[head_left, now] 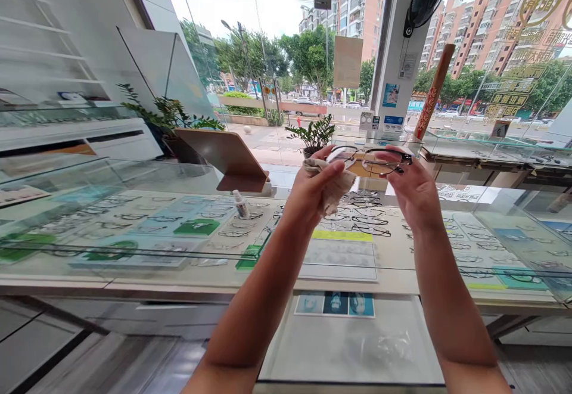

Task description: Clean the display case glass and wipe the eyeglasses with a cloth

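Observation:
Both my arms reach forward over a glass display counter, holding a pair of eyeglasses (385,161) up at about window-sill height. The glasses have a dark upper rim and clear lenses. At their left side, my left hand (315,188) is closed on the frame and also on a crumpled beige cloth (337,190), which hangs below the lens. My right hand (415,188) pinches the other end, near the hinge and temple. Some fingers of both hands are hidden behind the glasses and cloth.
Below lies the glass counter (147,275) with rows of spectacle frames inside. On its top stand a small white spray bottle (240,204) and a brown tilted board (223,155), perhaps a mirror's back. A potted plant (314,135) is beyond my hands, before the window.

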Available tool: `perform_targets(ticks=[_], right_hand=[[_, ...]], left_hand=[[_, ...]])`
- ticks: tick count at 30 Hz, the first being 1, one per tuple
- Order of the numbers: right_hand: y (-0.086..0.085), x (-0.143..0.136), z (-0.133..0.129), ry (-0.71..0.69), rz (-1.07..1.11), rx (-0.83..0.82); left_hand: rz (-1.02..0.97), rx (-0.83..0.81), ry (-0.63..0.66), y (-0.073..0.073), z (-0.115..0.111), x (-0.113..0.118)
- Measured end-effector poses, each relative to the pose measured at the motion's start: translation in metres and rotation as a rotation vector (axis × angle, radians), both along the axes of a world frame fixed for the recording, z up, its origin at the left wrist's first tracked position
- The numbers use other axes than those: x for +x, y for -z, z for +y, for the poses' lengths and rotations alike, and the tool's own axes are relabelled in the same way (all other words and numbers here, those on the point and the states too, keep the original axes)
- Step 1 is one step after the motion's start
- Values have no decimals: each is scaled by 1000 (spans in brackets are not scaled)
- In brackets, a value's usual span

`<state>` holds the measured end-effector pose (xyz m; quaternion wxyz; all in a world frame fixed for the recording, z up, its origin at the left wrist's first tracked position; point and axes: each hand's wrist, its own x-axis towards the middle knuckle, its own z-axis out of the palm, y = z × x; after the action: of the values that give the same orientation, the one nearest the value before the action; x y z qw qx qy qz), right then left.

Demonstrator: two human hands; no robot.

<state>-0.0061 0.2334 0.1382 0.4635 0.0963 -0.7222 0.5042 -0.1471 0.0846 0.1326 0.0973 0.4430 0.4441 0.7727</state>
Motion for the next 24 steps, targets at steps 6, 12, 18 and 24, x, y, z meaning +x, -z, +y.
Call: perform_targets(ticks=[6,12,18,24], right_hand=[[-5,4,-8,145,14,342],[8,23,-22,204,2,497],[30,28,-36,173,-43,503],[50,32,-43,199,-68,470]], left_hand=[[-573,-214,370,-3,-1,10],[-966,-339,509,22,-14,24],[-982,-388,620,51,-25,35],[-1091,-419,680,71,-29,46]])
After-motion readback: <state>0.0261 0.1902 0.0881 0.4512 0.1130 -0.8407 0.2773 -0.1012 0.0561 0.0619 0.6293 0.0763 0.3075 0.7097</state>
